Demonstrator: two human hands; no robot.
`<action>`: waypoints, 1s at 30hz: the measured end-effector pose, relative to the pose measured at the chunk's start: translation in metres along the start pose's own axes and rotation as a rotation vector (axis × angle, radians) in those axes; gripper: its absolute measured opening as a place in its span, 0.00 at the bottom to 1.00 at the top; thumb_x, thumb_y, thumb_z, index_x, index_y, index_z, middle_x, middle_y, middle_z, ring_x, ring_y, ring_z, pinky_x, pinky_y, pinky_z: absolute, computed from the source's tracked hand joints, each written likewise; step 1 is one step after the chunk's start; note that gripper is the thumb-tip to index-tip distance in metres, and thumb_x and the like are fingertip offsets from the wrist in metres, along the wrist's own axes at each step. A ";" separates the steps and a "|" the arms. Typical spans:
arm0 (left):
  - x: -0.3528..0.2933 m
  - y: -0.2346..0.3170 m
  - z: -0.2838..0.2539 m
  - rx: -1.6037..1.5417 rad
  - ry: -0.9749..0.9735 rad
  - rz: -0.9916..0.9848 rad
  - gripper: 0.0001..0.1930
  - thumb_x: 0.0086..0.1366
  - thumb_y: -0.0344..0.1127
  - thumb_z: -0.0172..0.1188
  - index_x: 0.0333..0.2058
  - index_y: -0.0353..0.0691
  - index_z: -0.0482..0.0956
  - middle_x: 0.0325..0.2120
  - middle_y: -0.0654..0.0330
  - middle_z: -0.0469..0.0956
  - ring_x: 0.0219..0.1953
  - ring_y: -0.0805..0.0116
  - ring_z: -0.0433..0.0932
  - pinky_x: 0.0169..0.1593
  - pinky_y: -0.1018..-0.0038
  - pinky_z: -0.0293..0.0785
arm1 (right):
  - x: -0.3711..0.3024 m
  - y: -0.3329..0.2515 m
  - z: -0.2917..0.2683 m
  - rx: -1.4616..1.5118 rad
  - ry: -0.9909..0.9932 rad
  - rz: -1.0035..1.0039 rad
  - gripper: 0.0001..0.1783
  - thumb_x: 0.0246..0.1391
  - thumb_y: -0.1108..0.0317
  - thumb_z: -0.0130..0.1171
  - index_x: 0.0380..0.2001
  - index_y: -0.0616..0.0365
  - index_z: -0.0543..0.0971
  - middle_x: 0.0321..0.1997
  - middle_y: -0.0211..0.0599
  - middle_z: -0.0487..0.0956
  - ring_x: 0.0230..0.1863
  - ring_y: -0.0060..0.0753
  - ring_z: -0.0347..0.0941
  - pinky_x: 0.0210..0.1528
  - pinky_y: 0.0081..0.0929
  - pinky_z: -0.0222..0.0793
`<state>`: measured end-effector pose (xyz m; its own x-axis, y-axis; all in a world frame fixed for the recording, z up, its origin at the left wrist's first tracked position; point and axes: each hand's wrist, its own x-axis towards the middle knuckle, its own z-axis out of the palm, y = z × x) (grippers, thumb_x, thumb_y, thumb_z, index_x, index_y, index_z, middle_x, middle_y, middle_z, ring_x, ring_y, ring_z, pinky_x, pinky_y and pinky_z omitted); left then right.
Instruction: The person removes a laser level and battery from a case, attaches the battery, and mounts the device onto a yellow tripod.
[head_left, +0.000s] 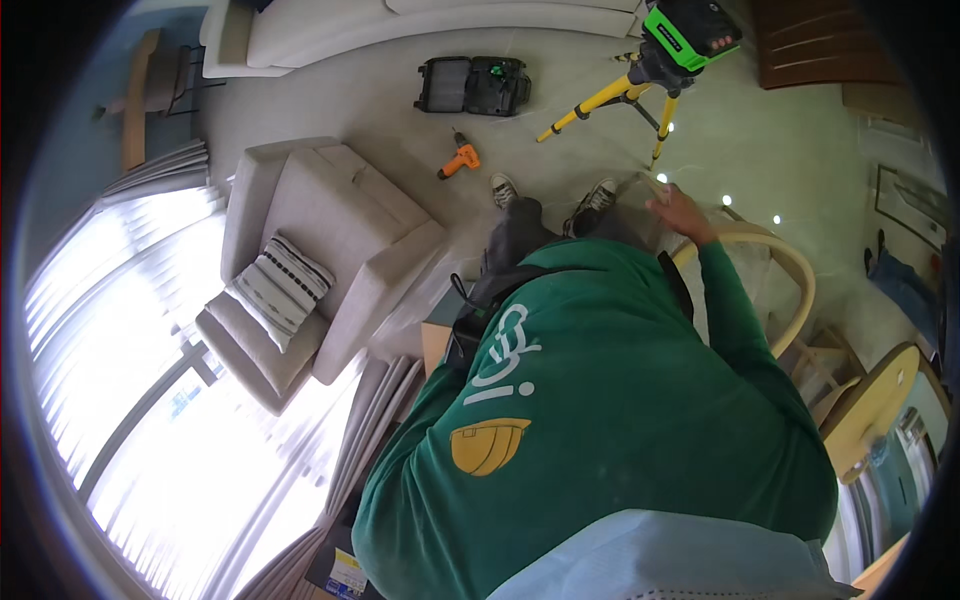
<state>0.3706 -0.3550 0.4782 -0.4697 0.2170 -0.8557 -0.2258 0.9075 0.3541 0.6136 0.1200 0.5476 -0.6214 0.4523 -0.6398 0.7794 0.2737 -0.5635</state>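
My right hand (pixel 683 213) reaches out ahead at the end of a green sleeve, above the floor and beside a curved wooden chair back (pixel 800 275). Its fingers are closed around a thin, pale strip whose kind is too small to make out. My left arm (pixel 415 395) bends in against my side; its hand is hidden there, near a black strapped bag (pixel 465 340). Beyond my feet stands a green laser level (pixel 680 40) on a yellow tripod (pixel 600 97). An orange cordless drill (pixel 460 160) lies on the floor to the left of my shoes.
An open black tool case (pixel 472 86) lies farther off, before a long pale sofa (pixel 320 30). At left is a beige armchair (pixel 330 215) with a striped cushion (pixel 280 290), next to bright curtained windows. A round wooden table (pixel 880 410) stands at right; a brown wooden cabinet (pixel 825 45) is far right.
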 end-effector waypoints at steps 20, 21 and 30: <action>0.160 -0.006 -0.197 0.446 -0.257 0.162 0.21 0.71 0.42 0.63 0.59 0.41 0.80 0.52 0.51 0.83 0.50 0.57 0.83 0.50 0.63 0.81 | -0.012 -0.098 0.116 -0.035 0.383 -0.161 0.34 0.62 0.45 0.64 0.54 0.68 0.77 0.47 0.62 0.84 0.46 0.60 0.82 0.52 0.51 0.77; 0.170 0.006 -0.210 0.470 -0.259 0.179 0.21 0.71 0.42 0.64 0.59 0.41 0.80 0.52 0.51 0.83 0.49 0.58 0.84 0.49 0.63 0.81 | -0.018 -0.112 0.112 0.058 0.416 -0.145 0.33 0.62 0.47 0.65 0.55 0.68 0.77 0.46 0.60 0.84 0.45 0.56 0.83 0.51 0.49 0.78; 0.228 0.171 -0.256 -0.174 -0.262 0.409 0.23 0.70 0.40 0.66 0.60 0.38 0.79 0.49 0.54 0.84 0.45 0.66 0.85 0.44 0.70 0.82 | -0.041 -0.128 0.010 0.609 0.687 0.089 0.33 0.65 0.51 0.67 0.61 0.68 0.76 0.37 0.40 0.84 0.32 0.27 0.81 0.34 0.28 0.77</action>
<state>0.0067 -0.2425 0.4396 -0.3250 0.6445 -0.6921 -0.2178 0.6611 0.7179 0.5386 0.0578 0.6402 -0.2252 0.9083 -0.3526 0.5240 -0.1921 -0.8297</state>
